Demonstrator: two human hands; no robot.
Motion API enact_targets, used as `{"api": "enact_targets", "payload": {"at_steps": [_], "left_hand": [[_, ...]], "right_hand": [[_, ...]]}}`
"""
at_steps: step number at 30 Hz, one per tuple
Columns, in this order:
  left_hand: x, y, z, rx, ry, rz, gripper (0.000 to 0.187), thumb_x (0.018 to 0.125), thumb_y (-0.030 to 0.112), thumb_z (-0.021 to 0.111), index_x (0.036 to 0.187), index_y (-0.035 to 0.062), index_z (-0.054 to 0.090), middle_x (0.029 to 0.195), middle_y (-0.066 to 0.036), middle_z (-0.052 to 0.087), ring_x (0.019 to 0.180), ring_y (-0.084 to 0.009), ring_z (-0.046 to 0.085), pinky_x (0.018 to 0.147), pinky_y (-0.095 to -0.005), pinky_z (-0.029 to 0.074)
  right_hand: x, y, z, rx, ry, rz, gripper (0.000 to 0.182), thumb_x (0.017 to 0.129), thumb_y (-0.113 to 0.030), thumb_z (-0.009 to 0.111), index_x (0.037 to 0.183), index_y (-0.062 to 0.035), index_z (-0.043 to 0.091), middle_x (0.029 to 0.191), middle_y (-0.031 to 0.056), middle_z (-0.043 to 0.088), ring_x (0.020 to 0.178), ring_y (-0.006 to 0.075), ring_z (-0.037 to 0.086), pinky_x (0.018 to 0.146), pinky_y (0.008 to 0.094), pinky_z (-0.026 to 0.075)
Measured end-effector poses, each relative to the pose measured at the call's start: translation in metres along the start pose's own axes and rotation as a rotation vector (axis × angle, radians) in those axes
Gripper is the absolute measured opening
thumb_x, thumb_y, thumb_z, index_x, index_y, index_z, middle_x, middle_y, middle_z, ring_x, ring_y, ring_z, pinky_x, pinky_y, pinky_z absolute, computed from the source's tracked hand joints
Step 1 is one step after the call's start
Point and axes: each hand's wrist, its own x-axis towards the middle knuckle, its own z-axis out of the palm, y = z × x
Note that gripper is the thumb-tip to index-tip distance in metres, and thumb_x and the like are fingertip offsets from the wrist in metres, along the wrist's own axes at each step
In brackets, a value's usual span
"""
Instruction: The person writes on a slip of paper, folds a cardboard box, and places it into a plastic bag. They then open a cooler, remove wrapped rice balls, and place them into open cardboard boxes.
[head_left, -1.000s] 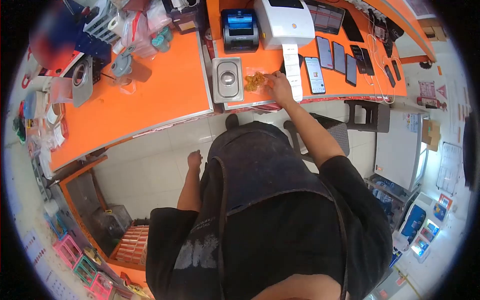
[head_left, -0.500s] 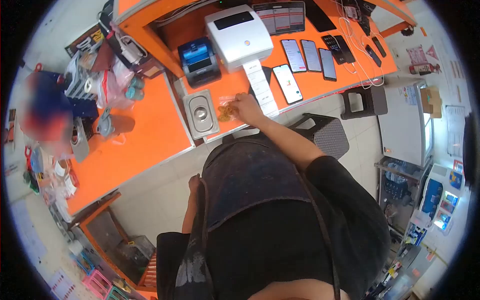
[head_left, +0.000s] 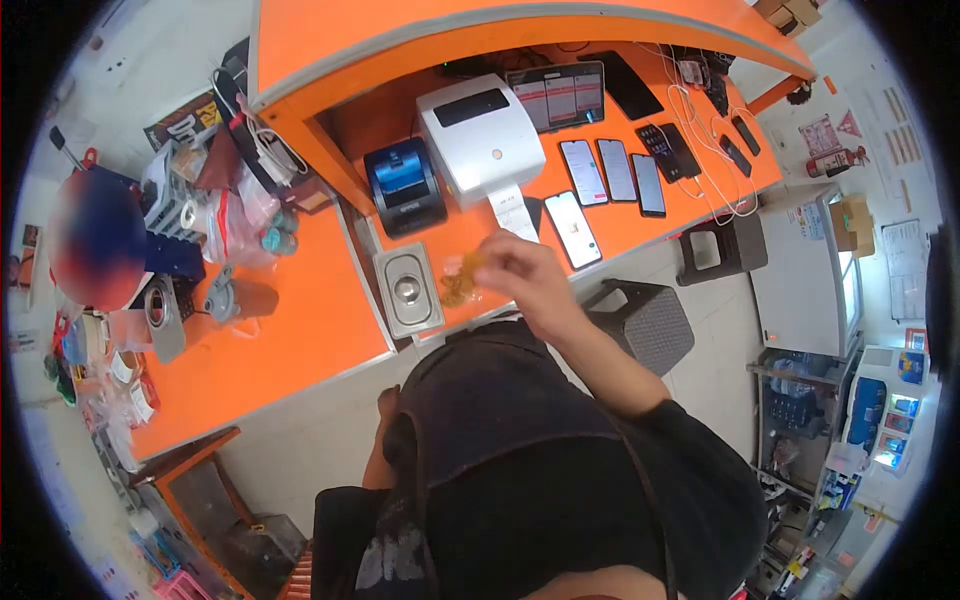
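Note:
My right hand [head_left: 525, 278] is raised above the counter's front edge, its fingers pinched on a small yellowish-brown piece [head_left: 472, 266], slightly blurred. Just below lies a clear plastic bag [head_left: 458, 292] with more yellowish-brown pieces in it, perhaps a snack. Left of the bag sits a rectangular steel container [head_left: 408, 290] with its lid on. Behind my right hand a strip of printed labels [head_left: 510, 208] hangs from a white label printer [head_left: 482, 140]; the hand hides its lower end. My left hand [head_left: 388, 404] hangs by my apron, its fingers mostly hidden.
A blue-and-black printer [head_left: 404, 187] stands behind the steel container. Several phones, including a lit one [head_left: 573, 230], and a tablet [head_left: 557, 97] lie on the orange counter [head_left: 300, 300]. A grey cup [head_left: 240, 297] is at left. Below the counter edge stands a dark stool [head_left: 640, 328].
My right hand has lifted from the plastic bag, pinching a yellowish-brown piece. The camera view has tilted, so the counter appears lower. My left hand still hangs at my side.

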Motion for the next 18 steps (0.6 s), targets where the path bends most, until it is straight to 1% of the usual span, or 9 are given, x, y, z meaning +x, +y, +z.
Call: {"api": "enact_targets", "payload": {"at_steps": [2,5,6,8,10,11,14,16,18], "left_hand": [[-0.011,0.017,-0.028,0.123,-0.065,0.045,0.032,0.093,0.030,0.051,0.087,0.0031,0.068,0.087,-0.020,0.067,0.081,-0.0366,0.064,0.077,-0.0441,0.050],[-0.013,0.011,-0.034,-0.213,0.031,-0.064,0.032,0.089,0.030,0.058,0.096,0.0002,0.066,0.083,-0.018,0.068,0.073,-0.0287,0.065,0.066,-0.0404,0.050],[-0.007,0.009,-0.038,-0.328,0.069,-0.095,0.033,0.088,0.030,0.061,0.099,-0.0008,0.066,0.081,-0.017,0.068,0.070,-0.0261,0.065,0.063,-0.0392,0.051],[0.019,0.019,-0.055,-0.448,0.121,-0.105,0.036,0.086,0.030,0.063,0.103,-0.0017,0.066,0.080,-0.016,0.068,0.067,-0.0235,0.065,0.059,-0.0380,0.051],[0.012,0.029,-0.072,-0.611,0.070,-0.301,0.039,0.086,0.030,0.065,0.102,-0.0056,0.064,0.076,-0.013,0.067,0.065,-0.0188,0.064,0.058,-0.0339,0.049],[0.015,0.036,-0.076,-0.857,0.050,-0.599,0.033,0.088,0.026,0.062,0.104,-0.0026,0.064,0.084,-0.015,0.068,0.072,-0.0250,0.067,0.065,-0.0376,0.054],[0.010,0.047,-0.085,-0.926,0.092,-0.590,0.037,0.086,0.027,0.066,0.103,-0.0058,0.063,0.078,-0.014,0.066,0.064,-0.0196,0.063,0.056,-0.0323,0.048],[0.009,0.034,-0.076,-0.897,0.093,-0.576,0.035,0.085,0.025,0.067,0.102,-0.0056,0.063,0.079,-0.014,0.066,0.063,-0.0205,0.062,0.057,-0.0328,0.049],[0.011,0.004,-0.053,-0.676,0.093,-0.063,0.036,0.086,0.026,0.066,0.098,-0.0071,0.064,0.079,-0.015,0.066,0.064,-0.0199,0.063,0.060,-0.0331,0.050]], "right_hand": [[-0.021,-0.071,0.025,-0.036,-0.186,-0.271,0.012,0.080,-0.007,0.072,0.091,-0.0027,0.068,0.086,0.0062,0.057,0.079,0.0167,0.054,0.072,0.0294,0.043],[-0.034,-0.122,0.050,-0.140,-0.385,-0.753,0.015,0.071,-0.011,0.078,0.084,-0.0045,0.073,0.082,0.0055,0.056,0.074,0.0224,0.056,0.066,0.0330,0.044],[-0.042,-0.129,0.058,-0.071,-0.406,-0.741,0.017,0.067,-0.015,0.080,0.079,-0.0043,0.073,0.080,0.0050,0.055,0.072,0.0237,0.055,0.063,0.0348,0.044],[-0.041,-0.134,0.071,-0.066,-0.414,-0.775,0.018,0.068,-0.017,0.080,0.080,-0.0049,0.074,0.083,0.0059,0.055,0.076,0.0234,0.055,0.067,0.0340,0.044],[-0.030,-0.133,0.089,0.114,-0.470,-1.109,0.013,0.078,-0.021,0.075,0.076,-0.0087,0.074,0.075,0.0085,0.061,0.060,0.0190,0.045,0.054,0.0303,0.033],[-0.050,-0.153,0.101,0.077,-0.345,-0.867,0.009,0.077,-0.012,0.073,0.069,-0.0092,0.073,0.071,0.0065,0.058,0.059,0.0169,0.042,0.054,0.0292,0.029],[-0.051,-0.134,0.113,0.360,-0.345,-0.945,0.010,0.079,-0.007,0.068,0.071,-0.0095,0.074,0.071,0.0069,0.058,0.060,0.0182,0.044,0.056,0.0301,0.031],[-0.052,-0.136,0.115,0.367,-0.356,-0.921,0.014,0.080,-0.005,0.065,0.072,-0.0100,0.075,0.073,0.0077,0.058,0.061,0.0185,0.045,0.057,0.0303,0.031],[-0.052,-0.136,0.115,0.370,-0.357,-0.900,0.017,0.081,-0.003,0.062,0.073,-0.0104,0.075,0.076,0.0085,0.059,0.063,0.0187,0.046,0.058,0.0306,0.032]]}}
